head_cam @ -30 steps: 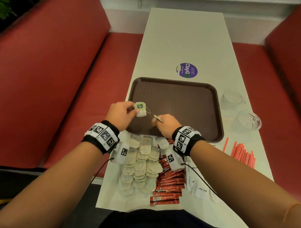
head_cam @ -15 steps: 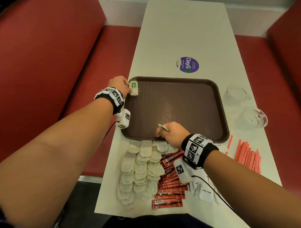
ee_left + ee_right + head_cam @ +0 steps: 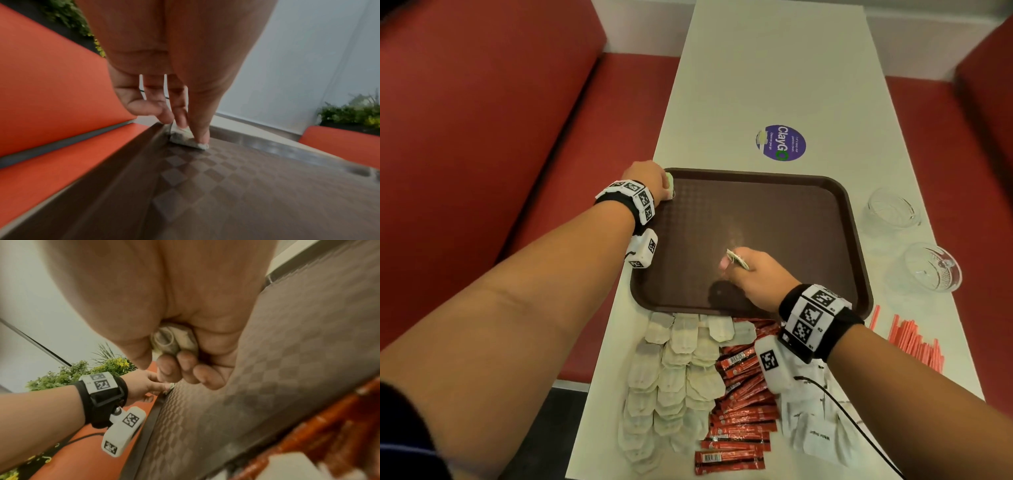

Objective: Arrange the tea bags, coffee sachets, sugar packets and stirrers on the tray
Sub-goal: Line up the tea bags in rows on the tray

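My left hand (image 3: pixel 655 179) reaches to the far left corner of the brown tray (image 3: pixel 791 219). Its thumb and fingers pinch a tea bag (image 3: pixel 188 141) with a green tag, which touches the tray floor by the rim. My right hand (image 3: pixel 734 265) hovers low over the tray's near middle, fingers curled round a small bundle of tea bags (image 3: pixel 172 340) whose tag (image 3: pixel 737 257) sticks out. Between me and the tray lie a pile of tea bags (image 3: pixel 681 370), red coffee sachets (image 3: pixel 739 411) and white sugar packets (image 3: pixel 815 435). Red stirrers (image 3: pixel 914 342) lie at the right.
Two glass cups (image 3: pixel 890 209) (image 3: pixel 931 267) stand right of the tray. A purple round sticker (image 3: pixel 784 142) sits on the white table (image 3: pixel 774 68) beyond it. Red benches (image 3: pixel 500 120) flank the narrow table on both sides.
My left hand carried its tea bag from the tray's near edge to the far left corner and lowered it to the tray floor. The right hand edged forward over the tray.
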